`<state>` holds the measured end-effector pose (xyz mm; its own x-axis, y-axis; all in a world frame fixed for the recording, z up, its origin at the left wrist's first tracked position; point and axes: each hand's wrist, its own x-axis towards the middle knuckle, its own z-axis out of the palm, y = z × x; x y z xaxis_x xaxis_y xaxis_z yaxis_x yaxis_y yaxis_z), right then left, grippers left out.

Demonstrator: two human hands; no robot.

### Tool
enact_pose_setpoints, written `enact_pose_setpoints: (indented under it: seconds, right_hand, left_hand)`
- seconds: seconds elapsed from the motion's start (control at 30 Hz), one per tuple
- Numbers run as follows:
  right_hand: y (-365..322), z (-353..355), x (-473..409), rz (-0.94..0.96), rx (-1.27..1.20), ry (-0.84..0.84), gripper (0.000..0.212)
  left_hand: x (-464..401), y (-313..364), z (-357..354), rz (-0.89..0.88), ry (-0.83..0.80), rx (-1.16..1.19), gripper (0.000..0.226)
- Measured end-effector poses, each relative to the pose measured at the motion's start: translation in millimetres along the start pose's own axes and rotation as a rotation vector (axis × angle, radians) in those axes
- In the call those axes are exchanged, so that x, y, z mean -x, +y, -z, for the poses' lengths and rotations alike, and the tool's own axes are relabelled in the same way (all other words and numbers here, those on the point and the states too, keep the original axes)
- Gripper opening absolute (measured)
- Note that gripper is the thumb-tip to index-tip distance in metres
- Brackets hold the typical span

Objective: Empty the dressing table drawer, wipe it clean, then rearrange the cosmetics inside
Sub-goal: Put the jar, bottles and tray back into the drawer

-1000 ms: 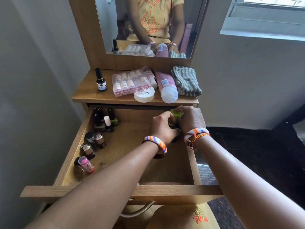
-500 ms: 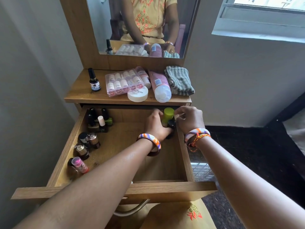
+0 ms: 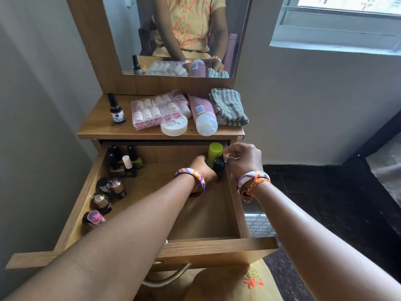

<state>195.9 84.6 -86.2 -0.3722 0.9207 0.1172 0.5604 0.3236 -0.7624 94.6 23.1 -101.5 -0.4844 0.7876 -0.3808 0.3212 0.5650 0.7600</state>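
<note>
While both hands' grips hold the green bottle (image 3: 215,154), the dark bottle (image 3: 218,168) stands alongside.

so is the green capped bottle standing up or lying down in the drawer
Upright: the green capped bottle stands in the drawer, cap up, left hand beside it.

both arms outstretched, left hand (image 3: 200,167) and right hand (image 3: 244,160) curled
</note>
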Motion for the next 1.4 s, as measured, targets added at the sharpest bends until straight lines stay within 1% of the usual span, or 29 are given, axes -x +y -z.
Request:
enact_pose_setpoints:
  seconds: [0.17,0.27,0.33,0.43,0.47,0.53,0.57,0.63,0.7,0.73,0.77,0.8,0.83,0.9,0.93,0.97,1.0,1.03,1.07,1.1,1.13,1.17,1.23,1.33,1.4]
  right_hand:
    - [-1,2,1,0.002,-0.012,-0.002,0.017]
    - [-2,4,4,0.011,-0.004,-0.004,0.017]
    - [-2,5,6,0.027,0.021,-0.002,0.019]
    - [-5,5,9,0.106,0.085,0.010,0.020]
    - [-8,5,10,0.145,0.097,0.022,0.019]
    - [-19,4,12,0.226,0.084,0.054,0.021]
    - [-27,3,13,0.277,0.069,0.076,0.021]
    - [-46,0,15,0.380,0.032,0.118,0.020]
    - [-65,-3,17,0.451,-0.040,0.145,0.020]
    - [-73,-4,17,0.478,-0.064,0.158,0.022]
    - [-79,-7,16,0.497,-0.069,0.162,0.022]
    - [-85,-9,16,0.509,-0.068,0.152,0.022]
    - [-90,-13,16,0.516,-0.070,0.136,0.022]
    - [-97,-20,16,0.529,-0.084,0.113,0.023]
    - [-99,-25,16,0.538,-0.086,0.105,0.023]
    - [-100,-29,17,0.542,-0.082,0.091,0.023]
    - [-101,-34,18,0.535,-0.075,0.062,0.023]
    - [-102,-39,19,0.525,-0.073,0.026,0.022]
    - [-102,-43,20,0.520,-0.073,-0.003,0.022]
    - [-102,-48,21,0.527,-0.076,-0.019,0.022]
    - [-103,-51,22,0.541,-0.076,-0.028,0.022]
    - [-103,-54,23,0.559,-0.073,-0.037,0.022]
    - [-107,-59,25,0.589,-0.069,-0.054,0.021]
    - [-117,-61,32,0.612,-0.081,-0.078,0.019]
    - [-125,-64,37,0.616,-0.120,-0.123,0.014]
  left_hand:
    - [-4,-4,-3,-0.037,0.082,0.011,0.045]
    - [-5,-5,-5,-0.046,0.099,-0.044,0.046]
    - [-5,-3,-4,-0.044,0.085,-0.134,0.052]
    - [1,3,8,-0.057,0.023,-0.324,0.060]
    - [5,8,16,-0.087,-0.010,-0.378,0.057]
    - [13,18,34,-0.160,-0.102,-0.429,0.043]
    - [18,23,44,-0.180,-0.160,-0.402,0.034]
    - [31,35,69,-0.162,-0.270,-0.307,0.022]
    - [44,45,102,-0.142,-0.301,-0.256,0.015]
    - [50,50,120,-0.148,-0.269,-0.228,0.010]
    - [54,52,137,-0.160,-0.191,-0.196,0.006]
    - [58,54,153,-0.180,-0.066,-0.180,0.005]
    - [57,54,167,-0.204,0.092,-0.197,0.005]
    - [51,45,188,-0.226,0.450,-0.255,0.015]
    - [47,38,196,-0.195,0.620,-0.284,0.019]
    - [41,30,204,-0.161,0.745,-0.300,0.023]
    - [36,22,211,-0.136,0.805,-0.313,0.029]
    - [30,16,216,-0.112,0.792,-0.329,0.036]
    - [26,10,219,-0.093,0.725,-0.350,0.042]
    - [21,5,221,-0.089,0.649,-0.363,0.044]
    - [18,2,221,-0.103,0.602,-0.367,0.040]
    - [16,-2,221,-0.125,0.595,-0.361,0.032]
    - [15,-9,219,-0.165,0.647,-0.323,0.020]
    - [19,-19,222,-0.211,0.764,-0.246,0.019]
    - [30,-22,227,-0.267,0.844,-0.184,0.018]
